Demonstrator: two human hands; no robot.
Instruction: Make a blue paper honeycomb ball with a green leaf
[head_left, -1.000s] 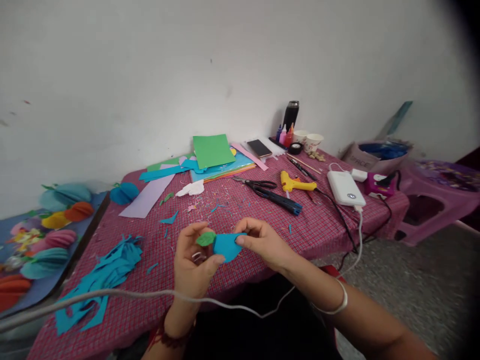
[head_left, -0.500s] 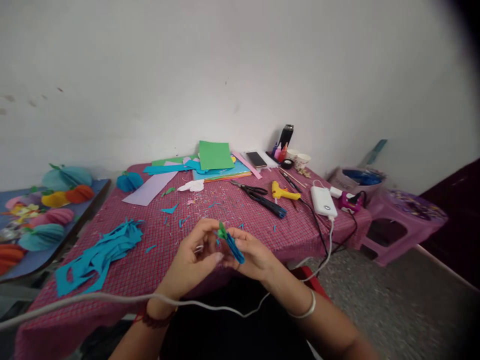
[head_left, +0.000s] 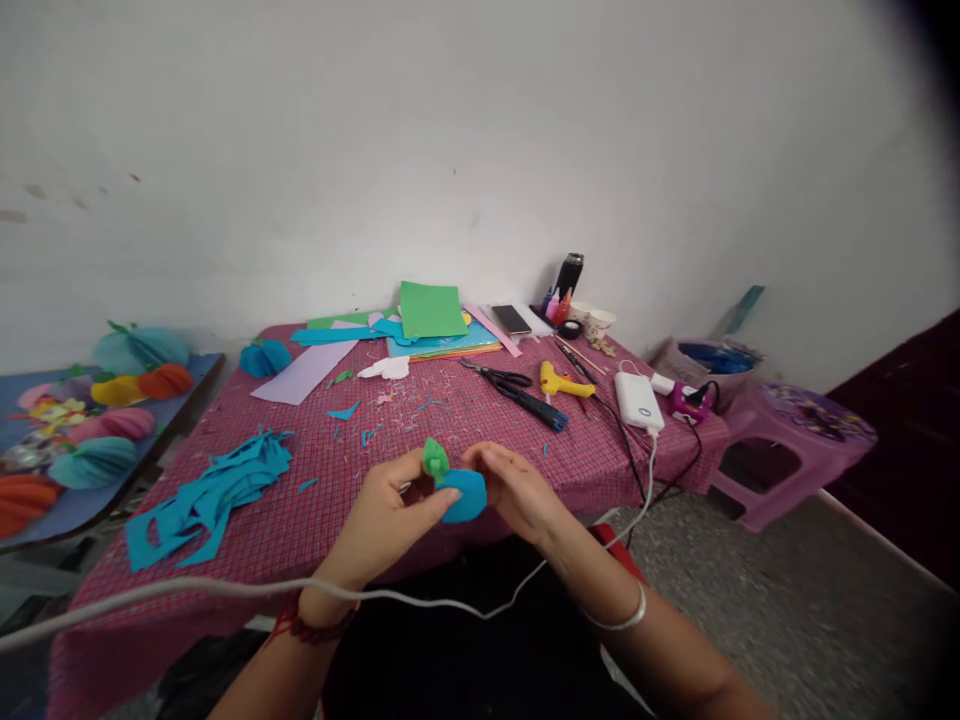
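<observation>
My left hand (head_left: 386,510) pinches a small blue paper pumpkin (head_left: 466,497) over the table's front edge, with the thumb across its left side. Its broad, rounded face shows, and a green paper leaf (head_left: 435,460) stands up at its upper left. Close beside the pumpkin's right edge is my right hand (head_left: 521,495), cupped with the fingers loosely apart; its fingertips are partly hidden. On the tablecloth to the left lies a heap of blue paper offcuts (head_left: 214,495). Another blue paper pumpkin (head_left: 264,357) sits farther back.
Pliers (head_left: 517,390), a yellow glue gun (head_left: 564,380) and a white power bank (head_left: 639,402) lie at the right. Coloured sheets (head_left: 433,310) are stacked by the wall. A white cable (head_left: 405,597) crosses over my forearms. Finished paper pumpkins (head_left: 94,462) stand on a blue table at left.
The paper pumpkin has turned from edge-on to showing its broad face. My right hand has loosened from it and shifted slightly right, while my left thumb now lies across it.
</observation>
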